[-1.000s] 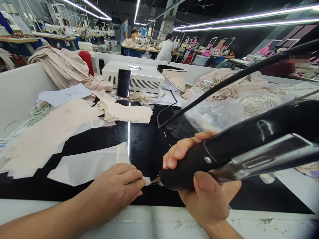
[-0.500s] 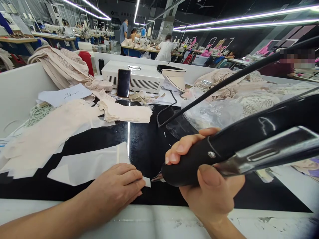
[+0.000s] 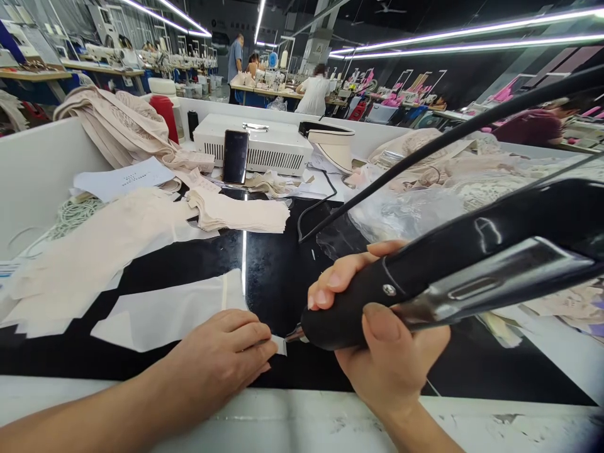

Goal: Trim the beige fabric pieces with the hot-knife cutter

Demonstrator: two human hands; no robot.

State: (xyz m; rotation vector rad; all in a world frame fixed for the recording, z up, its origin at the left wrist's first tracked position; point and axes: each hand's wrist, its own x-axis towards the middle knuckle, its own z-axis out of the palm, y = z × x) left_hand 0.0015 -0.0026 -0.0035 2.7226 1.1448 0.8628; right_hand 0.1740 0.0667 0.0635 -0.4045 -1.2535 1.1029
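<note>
My left hand lies with its fingers bent and close together on a thin white fabric piece. The end of a small white strip sticks out past its fingertips; whether it belongs to the same piece is hidden. Wrapped in my right hand is a black handheld tool with a silver lever along its side and a pointed metal tip. The tip is at the end of the strip, seemingly touching it. Both hands are over a black work mat.
Stacked beige fabric pieces and a pale fabric pile lie left of centre. A phone leans against a white vented box. A black cable crosses the right side, near plastic bags. People and sewing stations stand beyond.
My right hand has shifted slightly left with the black tool, bringing its tip from just beside the strip's end onto it. My left hand and the fabric have hardly moved.
</note>
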